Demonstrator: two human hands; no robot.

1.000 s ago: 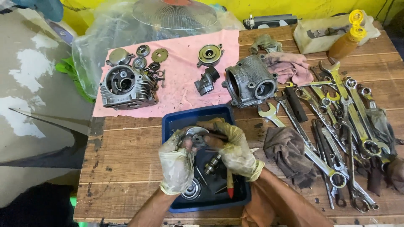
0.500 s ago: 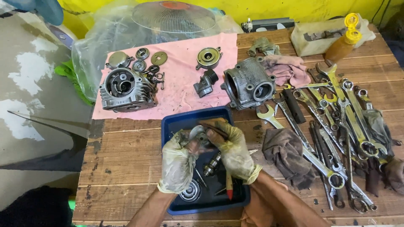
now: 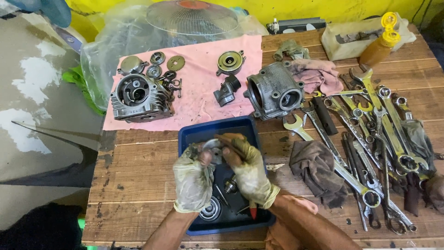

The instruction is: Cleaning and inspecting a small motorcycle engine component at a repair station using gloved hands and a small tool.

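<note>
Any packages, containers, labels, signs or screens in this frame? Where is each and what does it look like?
Squeeze bottle: far right table edge, amber body, yellow cap.
Open box: beside the bottle, whitish, rectangular, grimy.
Clear plastic bag: far left, crumpled, behind the pink cloth.
No signs or screens; no label can be made out.

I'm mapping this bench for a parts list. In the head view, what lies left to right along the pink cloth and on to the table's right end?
Cylinder head → small gear → round cover → engine cylinder → pink rag → wrenches.
</note>
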